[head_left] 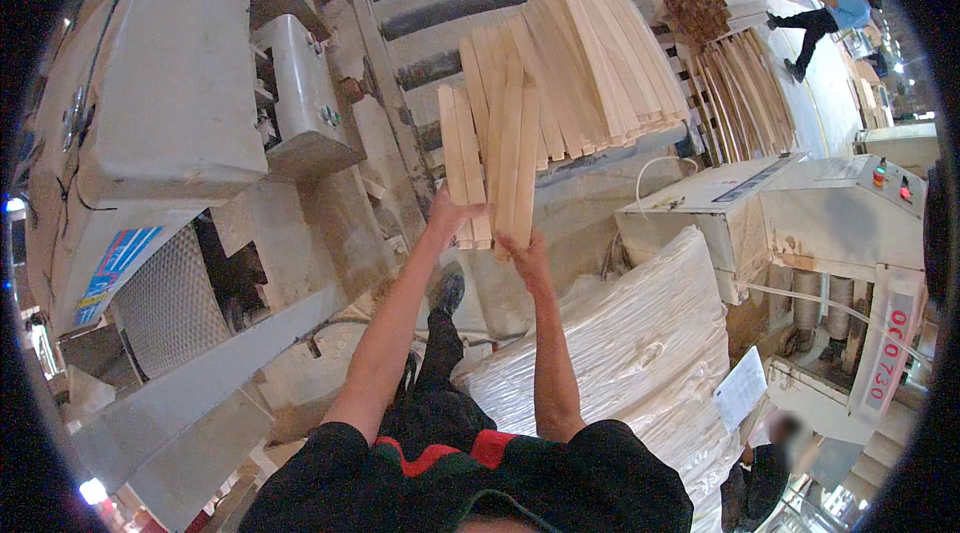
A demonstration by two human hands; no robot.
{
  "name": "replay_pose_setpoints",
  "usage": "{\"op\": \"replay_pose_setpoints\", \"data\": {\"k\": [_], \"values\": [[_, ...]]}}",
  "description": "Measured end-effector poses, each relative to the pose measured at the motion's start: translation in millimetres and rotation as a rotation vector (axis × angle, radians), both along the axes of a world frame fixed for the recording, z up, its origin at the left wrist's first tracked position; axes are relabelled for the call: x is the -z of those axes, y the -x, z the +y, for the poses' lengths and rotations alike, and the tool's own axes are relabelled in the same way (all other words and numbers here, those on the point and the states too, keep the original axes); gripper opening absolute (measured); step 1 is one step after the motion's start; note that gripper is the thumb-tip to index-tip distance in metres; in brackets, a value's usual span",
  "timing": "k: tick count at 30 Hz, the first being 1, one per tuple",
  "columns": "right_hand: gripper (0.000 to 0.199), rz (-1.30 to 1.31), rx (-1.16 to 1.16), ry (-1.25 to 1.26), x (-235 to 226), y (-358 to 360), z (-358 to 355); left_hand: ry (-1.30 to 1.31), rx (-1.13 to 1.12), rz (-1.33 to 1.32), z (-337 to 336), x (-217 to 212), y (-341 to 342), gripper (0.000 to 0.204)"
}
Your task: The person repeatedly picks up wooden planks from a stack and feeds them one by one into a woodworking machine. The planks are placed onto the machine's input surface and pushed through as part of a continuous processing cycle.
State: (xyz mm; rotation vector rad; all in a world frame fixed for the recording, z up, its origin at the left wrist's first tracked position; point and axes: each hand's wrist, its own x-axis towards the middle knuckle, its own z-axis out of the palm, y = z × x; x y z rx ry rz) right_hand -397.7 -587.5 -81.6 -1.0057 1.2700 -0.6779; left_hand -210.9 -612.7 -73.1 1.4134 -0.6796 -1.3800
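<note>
My left hand [459,216] is closed around the near ends of a couple of pale wooden slats [461,153]. Beside it, my right hand [524,253] grips the near ends of another small bundle of wooden slats [513,163]. Both bundles point away from me, side by side with a narrow gap between them. Their far ends overlap the edge of a wide stack of similar slats [600,63] lying on a roller conveyor [420,18]. My fingers partly hide the near ends of the bundles.
A large grey machine [150,113] stands on the left. Plastic-wrapped goods [620,343] lie close at my right, near a control cabinet [830,203]. More stacked slats [745,98] stand beyond the conveyor. One person [830,18] is at the far right, another [765,473] at lower right.
</note>
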Motion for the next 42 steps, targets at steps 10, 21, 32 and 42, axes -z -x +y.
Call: {"op": "replay_pose_setpoints", "data": {"k": [10,21,32,42], "values": [[0.031,-0.032,0.009,-0.050,-14,-14,35,-0.086,0.078,-0.062,33,-17,-22,0.065],[0.025,-0.174,-0.016,0.037,-54,-29,0,-0.067,-0.163,-0.383,20,-24,-38,0.051],[0.034,-0.108,-0.158,-0.032,-121,-36,181,-0.099,0.099,-0.061,217,-145,-34,0.064],[0.041,-0.184,-0.199,-0.183,-154,-78,415,-0.054,0.281,-0.032,435,-143,-89,0.074]]}}
